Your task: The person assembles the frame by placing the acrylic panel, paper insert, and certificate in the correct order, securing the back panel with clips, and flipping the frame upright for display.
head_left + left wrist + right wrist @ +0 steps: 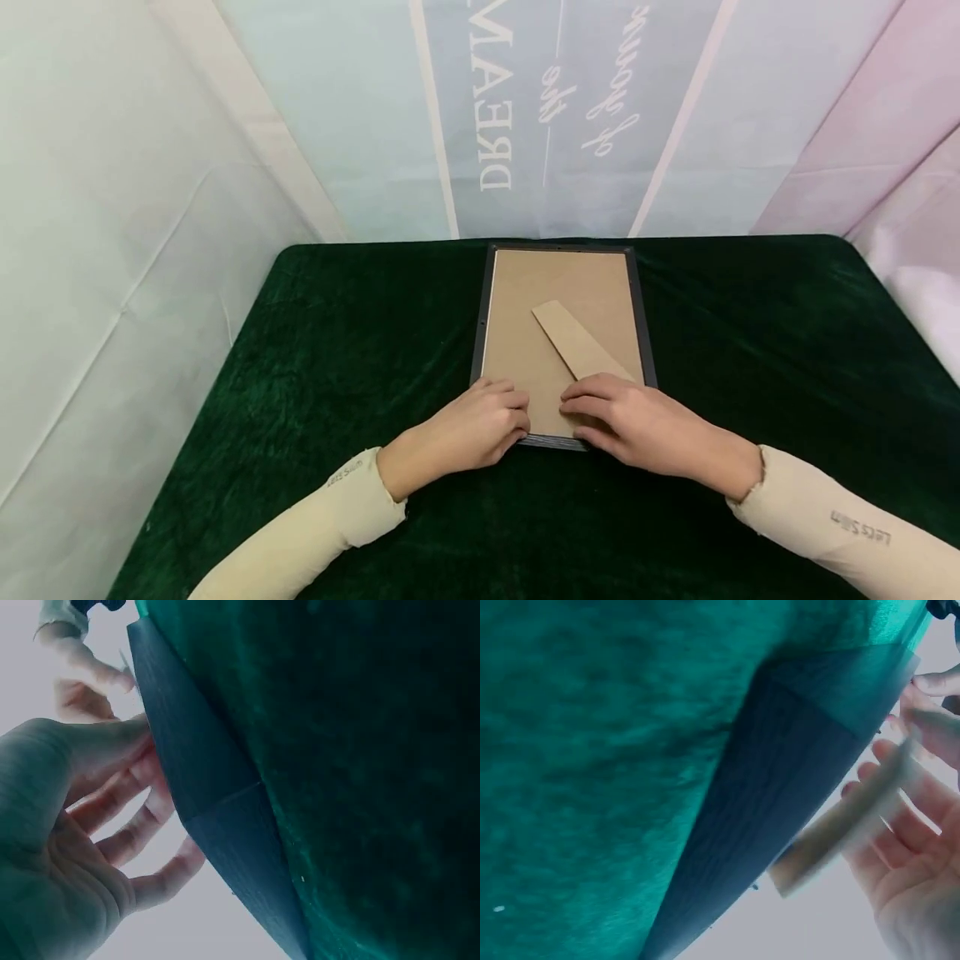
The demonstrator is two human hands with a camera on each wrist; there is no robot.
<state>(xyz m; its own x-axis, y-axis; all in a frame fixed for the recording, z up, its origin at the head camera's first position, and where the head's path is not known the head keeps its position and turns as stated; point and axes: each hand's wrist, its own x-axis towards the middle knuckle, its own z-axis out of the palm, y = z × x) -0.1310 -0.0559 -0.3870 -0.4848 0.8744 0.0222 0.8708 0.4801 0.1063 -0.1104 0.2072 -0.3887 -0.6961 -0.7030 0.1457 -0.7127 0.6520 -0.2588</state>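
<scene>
A picture frame [558, 275] lies face down, with its tan backing board up and a dark rim around it. On the board is a slanted tan stand leg [573, 333]; its lower end is hidden behind the right hand. My left hand [483, 423] rests at the frame's near left corner, fingers bent onto the board. In the left wrist view its thumb lies at the dark rim [199, 735]. Over the near right part of the board is my right hand [637, 419], fingers loosely bent beside the stand leg. The right wrist view shows the leg [840, 817] blurred, standing off the board.
A dark green velvet cloth [360, 333] covers the table under the frame. Behind it hangs a pale backdrop [360, 108] with mirrored lettering. White fabric [112, 250] hangs at the left, and pale pink fabric [915, 208] at the right.
</scene>
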